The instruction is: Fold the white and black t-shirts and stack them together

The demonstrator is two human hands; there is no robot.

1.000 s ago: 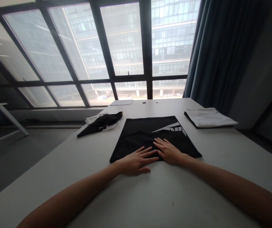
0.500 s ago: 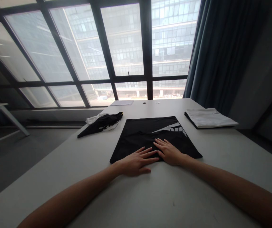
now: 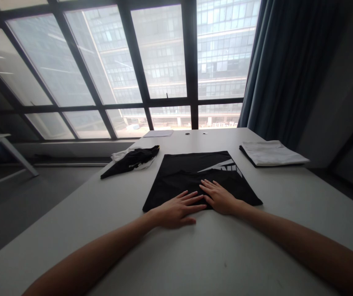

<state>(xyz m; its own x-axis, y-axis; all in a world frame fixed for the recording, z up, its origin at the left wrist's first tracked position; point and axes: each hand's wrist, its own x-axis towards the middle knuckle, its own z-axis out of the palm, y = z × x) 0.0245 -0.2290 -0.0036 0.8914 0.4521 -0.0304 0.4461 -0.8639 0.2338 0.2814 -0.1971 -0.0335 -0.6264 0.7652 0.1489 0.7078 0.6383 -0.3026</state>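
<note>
A black T-shirt (image 3: 191,164) with a white print lies folded on the white table (image 3: 176,255), its near part doubled over the rest. My left hand (image 3: 178,210) rests flat across its near edge, fingers spread and pointing right, thumb on the tabletop. Close beside it, my right hand (image 3: 219,197) lies palm down on the same edge, fingers stretched toward the upper left. The fingertips of the two hands nearly meet. Neither hand grips the cloth. Part of the near fold is hidden under my hands.
To the left lies a loose heap of black and white clothes (image 3: 133,159). Folded white cloth (image 3: 273,153) on a black layer sits at the right edge. White paper (image 3: 158,133) lies at the far end, before the windows. A blue curtain (image 3: 275,74) hangs beyond.
</note>
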